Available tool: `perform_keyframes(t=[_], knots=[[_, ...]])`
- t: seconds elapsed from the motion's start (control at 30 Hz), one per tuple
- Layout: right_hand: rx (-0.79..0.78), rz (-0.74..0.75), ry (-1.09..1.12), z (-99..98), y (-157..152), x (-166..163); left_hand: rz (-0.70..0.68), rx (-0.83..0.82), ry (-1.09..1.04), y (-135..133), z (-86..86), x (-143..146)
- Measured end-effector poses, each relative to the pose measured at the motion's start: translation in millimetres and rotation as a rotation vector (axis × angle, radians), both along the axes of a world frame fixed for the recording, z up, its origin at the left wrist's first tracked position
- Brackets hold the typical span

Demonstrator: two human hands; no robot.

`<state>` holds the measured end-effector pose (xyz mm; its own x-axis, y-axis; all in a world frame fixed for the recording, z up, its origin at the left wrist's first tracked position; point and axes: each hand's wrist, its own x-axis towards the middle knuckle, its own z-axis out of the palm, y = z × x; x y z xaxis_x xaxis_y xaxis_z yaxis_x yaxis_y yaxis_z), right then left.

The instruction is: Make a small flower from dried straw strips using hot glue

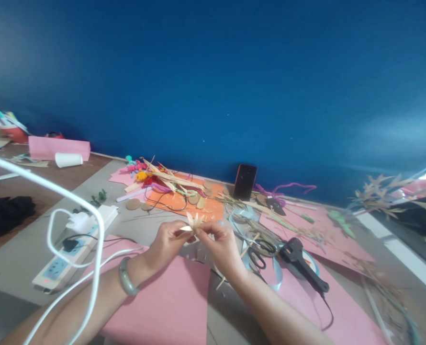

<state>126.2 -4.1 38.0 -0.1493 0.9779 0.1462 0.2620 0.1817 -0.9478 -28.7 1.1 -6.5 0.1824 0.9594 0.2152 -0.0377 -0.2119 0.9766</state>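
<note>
A small pale flower with pointed, straw-coloured petals (192, 222) is pinched between both hands above the table. My left hand (168, 244) is closed, its fingertips at the flower's left side; a green bangle (127, 276) sits on that wrist. From the right, my right hand (220, 247) grips the flower's base with thumb and fingers. The underside of the flower is hidden by the fingers. Pink paper (170, 302) lies below my left hand. Scissors with black handles (259, 253) and a black glue gun (302, 263) rest to the right of my right hand.
A white power strip (64, 266) with plugs stands at left, and a white cable (100, 239) loops across the foreground. A phone (245, 182) leans on the blue wall. Dry strips (170, 179) lie over orange paper (213, 208). A white cup (68, 160) lies sideways at far left.
</note>
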Motion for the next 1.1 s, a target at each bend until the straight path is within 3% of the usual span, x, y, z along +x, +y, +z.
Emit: perform_keyframes(t=[0.33, 0.77, 1.1], knots=[[-0.019, 0.012, 0.020, 1.9, 0, -2, 0.028, -0.032, -0.023, 1, -2.9, 0], [0.144, -0.115, -0.038, -17.0, 10, 0, 0.059, -0.167, -0.128, 12, -3.0, -2], [0.133, 0.014, -0.143, -17.9, 6, -2, -0.001, -0.193, -0.230, 10, 5.6, -1]])
